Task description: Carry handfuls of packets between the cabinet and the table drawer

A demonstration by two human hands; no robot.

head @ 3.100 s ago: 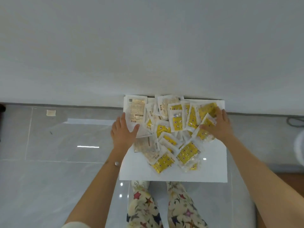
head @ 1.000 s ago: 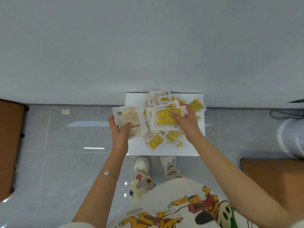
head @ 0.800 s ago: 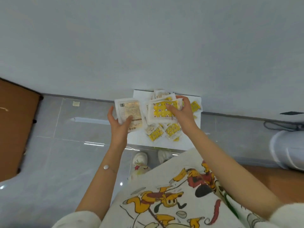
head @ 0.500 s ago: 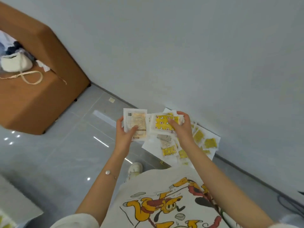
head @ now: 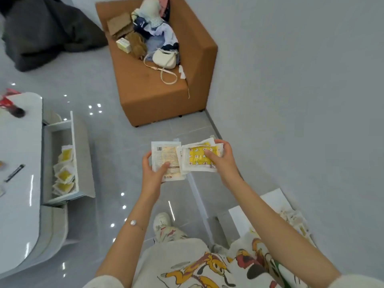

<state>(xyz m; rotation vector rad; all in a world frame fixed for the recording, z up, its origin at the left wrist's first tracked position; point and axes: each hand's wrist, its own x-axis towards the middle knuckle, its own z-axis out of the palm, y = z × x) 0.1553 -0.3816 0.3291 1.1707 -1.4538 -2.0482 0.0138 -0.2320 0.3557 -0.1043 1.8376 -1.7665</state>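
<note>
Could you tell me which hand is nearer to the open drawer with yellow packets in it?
Left. The left hand, holding a beige packet, is on the side of the open drawer; the right hand, gripping yellow packets, is farther away.

Home living room: sofa (head: 158, 94), handbag (head: 165, 59)

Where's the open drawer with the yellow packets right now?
In the head view the open drawer is at the left, pulled out from the white table, across the floor from the left hand.
</note>
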